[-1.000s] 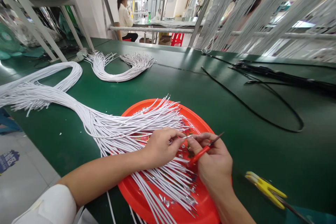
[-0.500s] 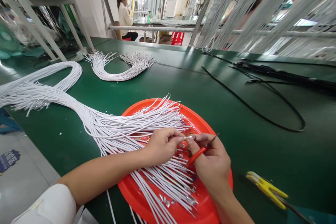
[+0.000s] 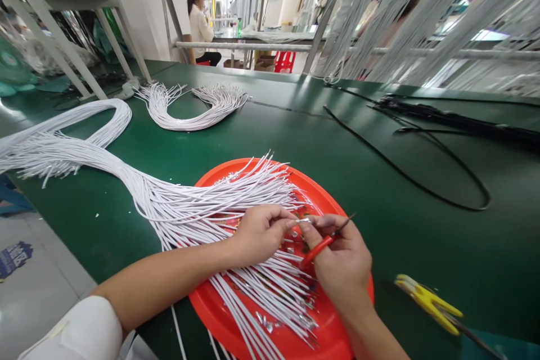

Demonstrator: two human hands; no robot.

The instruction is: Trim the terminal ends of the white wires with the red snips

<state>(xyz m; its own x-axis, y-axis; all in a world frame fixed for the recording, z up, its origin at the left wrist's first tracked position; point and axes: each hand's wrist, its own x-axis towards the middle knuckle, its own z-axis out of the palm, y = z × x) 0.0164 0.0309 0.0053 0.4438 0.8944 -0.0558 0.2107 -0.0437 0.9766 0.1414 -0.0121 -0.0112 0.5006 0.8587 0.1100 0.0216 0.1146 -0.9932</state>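
Observation:
Over a red tray point(image 3: 337, 343), my left hand point(image 3: 262, 236) pinches the end of one white cable, with its thumb and forefinger pressed together. The fingertips of my right hand point(image 3: 343, 259) meet the shiny foil at that cable end. Tucked in the same hand is a small tool with red handles point(image 3: 317, 251), its dark pointed tip sticking out past the fingers. A thick bundle of white cables point(image 3: 181, 199) spreads across the tray, with ends at both sides of my left hand. Bits of silvery foil point(image 3: 265, 323) lie on the tray.
A yellow-handled tool point(image 3: 430, 301) lies on the green table point(image 3: 405, 225) at the right. Black cables point(image 3: 455, 118) rest behind it. Another white cable coil point(image 3: 189, 118) sits farther back. White strands hang from a metal rack point(image 3: 329, 17). A seated person point(image 3: 200, 25) is in the background.
Almost nothing differs. My right hand and the red-handled tool have shifted very slightly to the right; my left hand keeps its place.

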